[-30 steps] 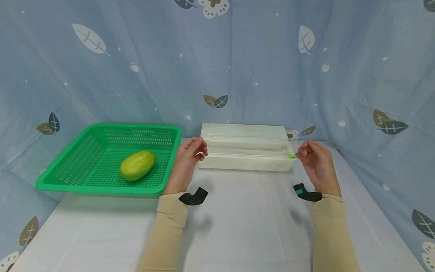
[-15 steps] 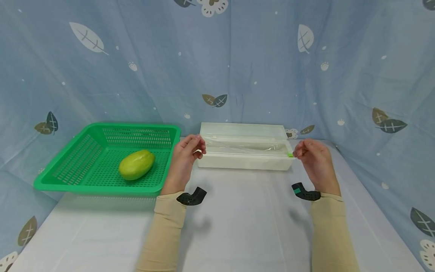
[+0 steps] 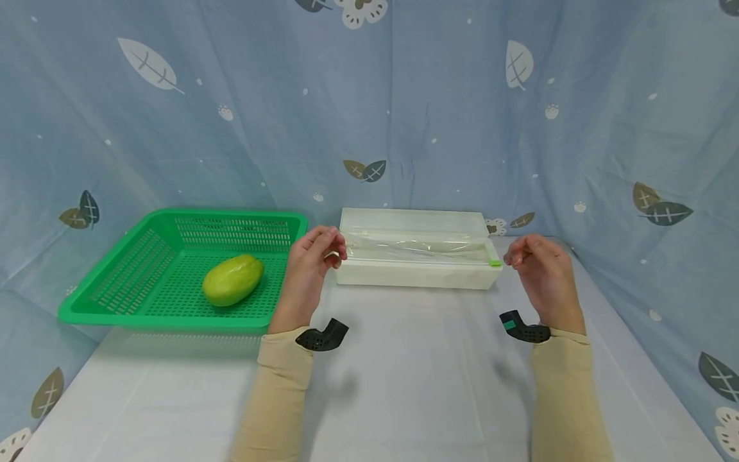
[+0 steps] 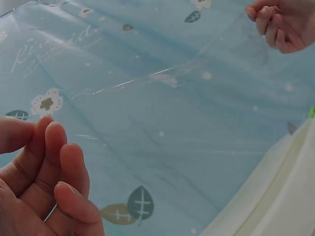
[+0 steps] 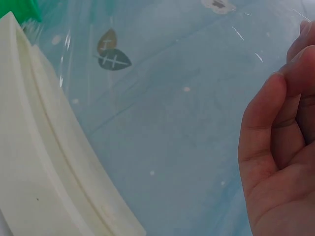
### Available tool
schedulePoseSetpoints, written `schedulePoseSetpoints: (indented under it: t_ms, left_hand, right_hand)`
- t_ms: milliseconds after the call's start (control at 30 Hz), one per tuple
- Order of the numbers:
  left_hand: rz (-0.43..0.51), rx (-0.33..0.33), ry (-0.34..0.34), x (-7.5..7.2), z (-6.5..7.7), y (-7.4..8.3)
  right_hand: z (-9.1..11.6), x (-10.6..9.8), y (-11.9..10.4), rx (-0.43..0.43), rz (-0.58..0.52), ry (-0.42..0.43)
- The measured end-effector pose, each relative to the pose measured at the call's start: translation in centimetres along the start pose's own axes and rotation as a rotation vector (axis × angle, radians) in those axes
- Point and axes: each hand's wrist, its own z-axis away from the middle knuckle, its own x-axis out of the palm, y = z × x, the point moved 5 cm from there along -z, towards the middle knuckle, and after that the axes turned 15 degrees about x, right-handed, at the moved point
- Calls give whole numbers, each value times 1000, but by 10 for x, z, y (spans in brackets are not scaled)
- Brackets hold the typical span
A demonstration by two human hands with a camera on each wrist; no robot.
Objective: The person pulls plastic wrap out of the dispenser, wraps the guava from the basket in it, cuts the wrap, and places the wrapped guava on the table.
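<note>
A sheet of clear plastic wrap [image 3: 424, 246] stretches between my two hands, its edge showing as a bright crease in the left wrist view. My left hand [image 3: 305, 273] pinches one corner between thumb and fingertips, beside the basket's right side. The opposite corner is pinched by my right hand [image 3: 544, 279], also visible as a hand [image 4: 284, 24] at the far end of the film in the left wrist view. Behind the film lies a long white wrap box [image 3: 416, 274] with its lid [image 3: 412, 219] raised and a bright green piece [image 3: 494, 262] at its right end.
A green plastic basket [image 3: 185, 321] stands on the left, a yellow-green oval fruit [image 3: 233, 280] lying inside it. The white-covered table [image 3: 410, 385] extends in front of the box. A blue patterned cloth [image 3: 439, 102] hangs behind everything.
My hands have drawn slightly apart, the left one shifting a little left and up, the right one a little right. The film's edge between them now catches more light.
</note>
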Motion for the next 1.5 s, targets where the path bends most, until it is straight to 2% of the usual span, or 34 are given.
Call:
schedulePoseSetpoints:
  t_ms: [333, 567, 767, 1167, 1267, 1500]
  left_hand:
    - [12, 31, -28, 2, 1, 10]
    - [11, 46, -46, 3, 3, 16]
    - [26, 64, -66, 6, 4, 20]
    - [-12, 128, -70, 7, 4, 29]
    - [-15, 140, -70, 8, 4, 32]
    - [-10, 157, -70, 9, 4, 36]
  right_hand:
    - [3, 6, -9, -53, -5, -53]
    - [8, 3, -15, -88, -68, -97]
    - [10, 2, -21, -115, -48, -102]
    - [10, 7, -26, -161, -85, -143]
    - [10, 8, -28, -164, -86, -141]
    - [13, 12, -32, -131, 13, -42]
